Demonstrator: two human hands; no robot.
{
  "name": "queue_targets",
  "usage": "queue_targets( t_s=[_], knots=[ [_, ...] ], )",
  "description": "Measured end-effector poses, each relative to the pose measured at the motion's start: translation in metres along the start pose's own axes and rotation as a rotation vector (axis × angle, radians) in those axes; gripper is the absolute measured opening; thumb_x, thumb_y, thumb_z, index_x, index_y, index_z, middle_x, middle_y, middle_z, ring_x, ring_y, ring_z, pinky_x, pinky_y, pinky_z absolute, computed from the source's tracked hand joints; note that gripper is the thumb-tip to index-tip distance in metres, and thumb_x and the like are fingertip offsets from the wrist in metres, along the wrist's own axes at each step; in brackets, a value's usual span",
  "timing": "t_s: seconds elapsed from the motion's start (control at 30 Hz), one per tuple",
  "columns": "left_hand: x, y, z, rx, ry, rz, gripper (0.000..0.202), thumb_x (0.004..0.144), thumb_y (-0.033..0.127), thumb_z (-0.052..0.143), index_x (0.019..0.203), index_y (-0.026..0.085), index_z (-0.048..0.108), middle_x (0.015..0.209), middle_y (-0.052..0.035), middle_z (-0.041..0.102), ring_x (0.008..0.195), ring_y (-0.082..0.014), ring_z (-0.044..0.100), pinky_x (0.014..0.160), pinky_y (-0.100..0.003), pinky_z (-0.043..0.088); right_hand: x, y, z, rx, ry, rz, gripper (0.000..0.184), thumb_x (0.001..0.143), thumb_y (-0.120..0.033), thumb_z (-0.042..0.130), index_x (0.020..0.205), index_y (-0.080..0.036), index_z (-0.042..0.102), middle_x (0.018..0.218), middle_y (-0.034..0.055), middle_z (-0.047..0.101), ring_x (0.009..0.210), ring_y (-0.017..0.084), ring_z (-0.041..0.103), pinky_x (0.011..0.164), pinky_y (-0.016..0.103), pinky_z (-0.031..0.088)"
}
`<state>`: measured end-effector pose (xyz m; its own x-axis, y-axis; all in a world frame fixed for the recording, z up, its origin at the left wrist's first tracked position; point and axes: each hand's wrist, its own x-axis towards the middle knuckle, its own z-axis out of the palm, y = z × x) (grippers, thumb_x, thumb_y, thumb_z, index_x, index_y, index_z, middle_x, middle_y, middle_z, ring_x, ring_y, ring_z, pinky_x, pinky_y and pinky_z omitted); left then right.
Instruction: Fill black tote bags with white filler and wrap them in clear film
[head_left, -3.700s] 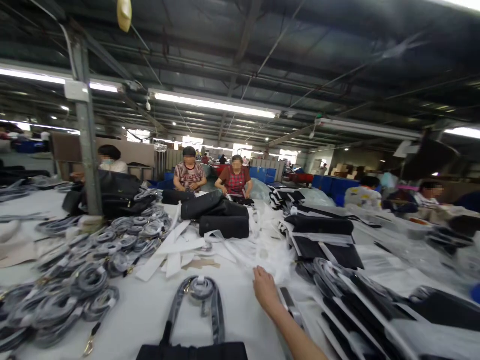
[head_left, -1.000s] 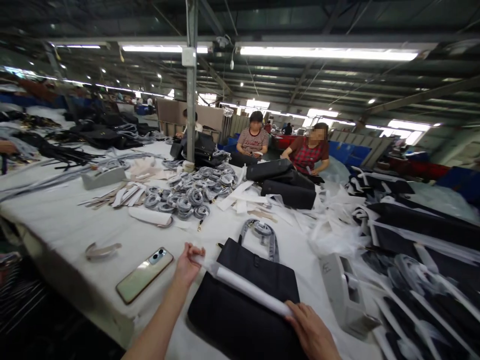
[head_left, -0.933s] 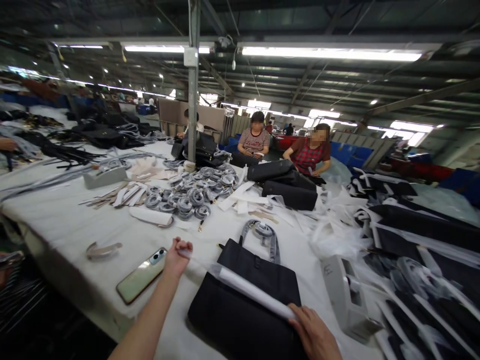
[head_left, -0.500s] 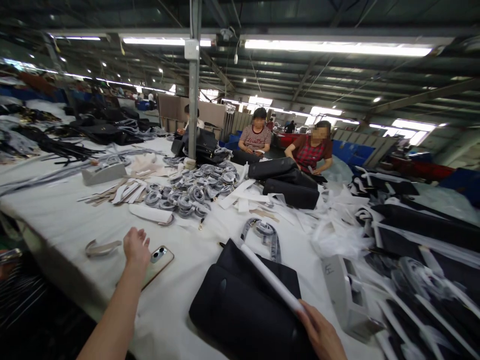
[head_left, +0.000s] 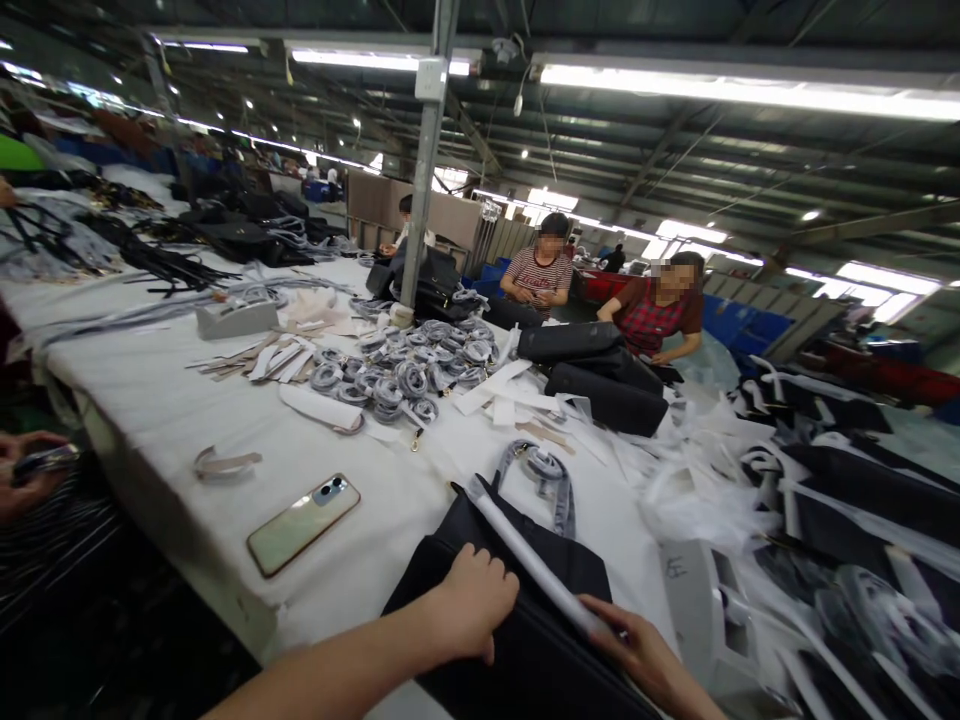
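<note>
Left hand (head_left: 469, 600): flat on the flat black fabric bag (head_left: 540, 662), fingers curled shut into the cloth at its upper edge, fingertips hidden.
Right hand (head_left: 645, 655): fingers closed on the near end of the white rolled paper tube (head_left: 525, 550). The tube lies diagonally across the bag, far end sticking out past the bag's far edge.
Bag sits on the white-covered work table (head_left: 187, 400) at its near edge. Grey webbing strap with a coiled bundle (head_left: 544, 468) lies just beyond the bag's far edge, touching it.

Around it:
- pale gold smartphone (head_left: 304, 523), back up, near the near edge, apart from the bag on the left-hand side
- curved beige strip (head_left: 225, 463) further along that edge, apart from the phone
- heap of coiled grey straps (head_left: 412, 370) mid-table, by the base of the grey steel post (head_left: 421, 190)
- two stacked black bags (head_left: 604, 385) toward the far edge
- white tape dispenser (head_left: 697, 620) just beside the right hand
- co-worker in a striped shirt (head_left: 541, 278) and co-worker in a red plaid shirt (head_left: 660, 318) seated at the far edge
- another person's hand holding a phone (head_left: 34, 468) off the table's left end
</note>
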<state>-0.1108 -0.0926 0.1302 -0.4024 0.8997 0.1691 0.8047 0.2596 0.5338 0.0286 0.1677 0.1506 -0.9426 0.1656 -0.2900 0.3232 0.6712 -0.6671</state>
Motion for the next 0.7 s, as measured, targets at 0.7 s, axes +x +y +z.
queue_targets(
  t_s=[0.7],
  knots=[
    [0.043,0.045,-0.019,0.150,-0.523,-0.112,0.074,0.050,0.077,0.069,0.083,0.011,0.073,0.079,-0.0234,0.071,0.072,-0.0369,0.067,0.063,-0.046,0.051,0.004,-0.076,0.013,0.077,-0.444,-0.084,0.041,0.085,-0.054,0.050,0.106,-0.026,0.072,0.093,0.0031,0.071,0.092,0.027,0.063,0.088,0.041,0.048]
  ],
)
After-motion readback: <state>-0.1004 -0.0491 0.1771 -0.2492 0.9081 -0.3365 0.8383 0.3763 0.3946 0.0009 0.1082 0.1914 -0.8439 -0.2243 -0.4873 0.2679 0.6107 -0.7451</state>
